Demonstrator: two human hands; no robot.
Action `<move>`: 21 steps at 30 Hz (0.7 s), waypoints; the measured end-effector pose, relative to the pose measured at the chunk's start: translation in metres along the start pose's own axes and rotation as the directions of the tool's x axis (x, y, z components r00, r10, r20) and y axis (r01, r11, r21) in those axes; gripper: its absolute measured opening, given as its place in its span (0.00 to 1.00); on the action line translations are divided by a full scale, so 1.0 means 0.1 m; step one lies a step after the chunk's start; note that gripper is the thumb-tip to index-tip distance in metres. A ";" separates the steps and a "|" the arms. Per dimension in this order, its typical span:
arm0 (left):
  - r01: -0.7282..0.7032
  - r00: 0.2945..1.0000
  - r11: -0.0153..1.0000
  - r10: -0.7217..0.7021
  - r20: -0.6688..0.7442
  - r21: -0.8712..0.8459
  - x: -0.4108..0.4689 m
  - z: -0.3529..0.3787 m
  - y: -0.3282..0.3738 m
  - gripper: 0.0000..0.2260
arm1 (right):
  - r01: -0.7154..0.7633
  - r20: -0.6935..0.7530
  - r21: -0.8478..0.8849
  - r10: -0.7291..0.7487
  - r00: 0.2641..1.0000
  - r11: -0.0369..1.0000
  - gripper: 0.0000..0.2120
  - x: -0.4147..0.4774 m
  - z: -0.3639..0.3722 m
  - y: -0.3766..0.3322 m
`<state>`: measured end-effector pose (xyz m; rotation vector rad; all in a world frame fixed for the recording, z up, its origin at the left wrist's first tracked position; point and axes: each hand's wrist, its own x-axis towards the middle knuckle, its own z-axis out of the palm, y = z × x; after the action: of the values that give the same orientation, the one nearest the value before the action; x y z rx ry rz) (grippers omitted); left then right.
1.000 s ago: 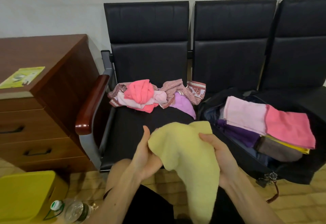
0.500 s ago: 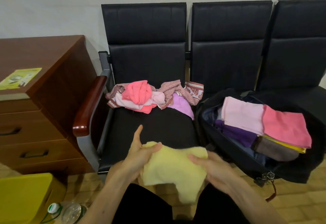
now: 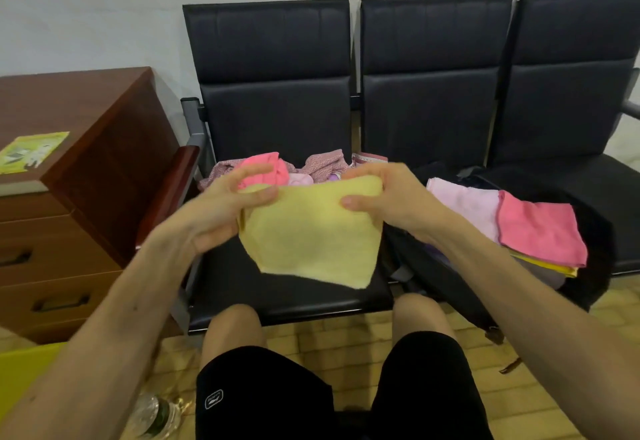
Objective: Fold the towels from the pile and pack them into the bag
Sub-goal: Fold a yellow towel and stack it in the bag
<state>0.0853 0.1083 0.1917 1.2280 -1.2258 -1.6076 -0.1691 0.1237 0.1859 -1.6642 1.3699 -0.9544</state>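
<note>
A pale yellow towel (image 3: 311, 235) hangs spread in the air over the left seat. My left hand (image 3: 221, 207) pinches its upper left corner and my right hand (image 3: 384, 197) pinches its upper right corner. Behind the hands, partly hidden, lies the pile of unfolded towels (image 3: 277, 167) in pink and patterned mauve at the back of that seat. The black bag (image 3: 588, 231) lies open on the middle seat, with folded towels in it: a light pink one (image 3: 464, 204), a bright pink one (image 3: 540, 231), and yellow and dark ones beneath.
A row of three black chairs (image 3: 433, 93) stands against the wall. A brown drawer cabinet (image 3: 69, 197) with a green leaflet (image 3: 31, 152) is at the left. On the floor lie a yellow box (image 3: 20, 370) and a plastic bottle (image 3: 156, 415). My knees are below the seat edge.
Both hands have lifted the yellow towel from my lap up and forward, and it now hangs stretched out between them by its top corners instead of bunched.
</note>
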 end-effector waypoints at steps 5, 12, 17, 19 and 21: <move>-0.016 0.999 0.970 0.028 -0.044 0.242 0.09 -0.17 0.38 0.28 | 0.117 -0.040 -0.250 -0.131 0.991 0.961 0.25 0.26 -0.10 -0.34; -0.128 0.964 0.878 0.220 -0.150 0.461 0.13 -0.25 0.63 0.18 | 0.213 -0.103 -0.538 -0.314 0.944 0.816 0.19 0.39 -0.05 -0.61; -0.157 0.923 0.794 0.329 -0.198 0.587 0.18 -0.21 0.56 0.11 | 0.162 -0.146 -0.597 -0.305 0.941 0.786 0.12 0.36 0.04 -0.55; -0.177 0.915 0.738 0.367 -0.167 0.651 0.21 -0.18 0.51 0.10 | 0.132 -0.164 -0.605 -0.285 0.945 0.785 0.11 0.35 0.04 -0.47; -0.183 0.917 0.680 0.378 -0.125 0.710 0.21 -0.15 0.48 0.10 | 0.090 -0.173 -0.583 -0.231 0.957 0.807 0.09 0.34 0.01 -0.39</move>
<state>0.0954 0.0726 0.2316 1.5305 -1.8121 -0.7120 -0.1475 0.0952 0.2235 -2.1982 1.8294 -0.9100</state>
